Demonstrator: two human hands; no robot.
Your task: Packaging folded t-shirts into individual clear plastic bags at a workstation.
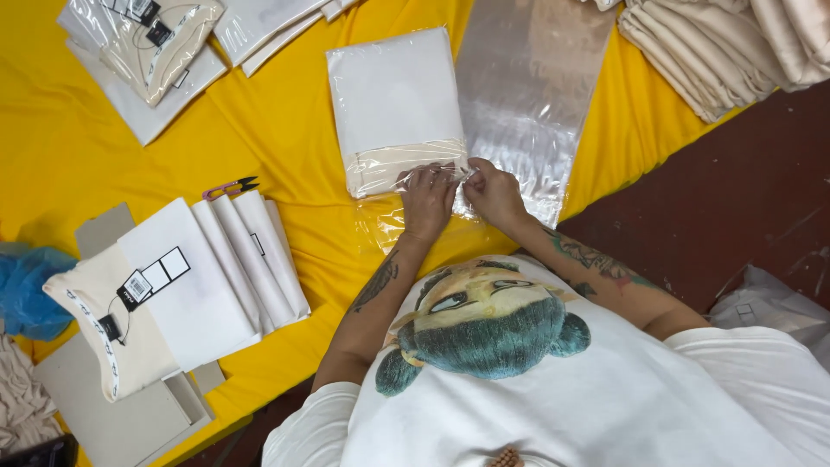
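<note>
We see our left hand point(426, 201) and right hand point(494, 194) side by side at the near end of a folded cream garment in a clear plastic bag point(396, 108), which lies flat on the counter covered with yellow cloth point(78, 156). The fingers of both hands are curled, each grip pinching the loose open flap of the bag just past the garment's near edge; the left grip is closed on the flap by the bag's near right corner, the right grip closed on the same flap just beside it, and the two hands are almost touching.

Just to the right of the bagged garment lies a stack of empty clear plastic bags point(527, 95), flat on the cloth, its near end under our right hand. At the far right stands a pile of folded cream fabric point(718, 52).

To the left, well apart from the hands, small thread snips with purple handles point(230, 187) lie on the cloth. Near them sits a fanned stack of white cardboard sheets point(246, 259), with a folded cream shirt with hanging tags point(117, 320) beside it, over grey cardboard boards point(112, 415). At the far left more bagged garments point(147, 52) lie overlapping, and a crumpled blue plastic piece point(30, 290) rests at the left edge.
</note>
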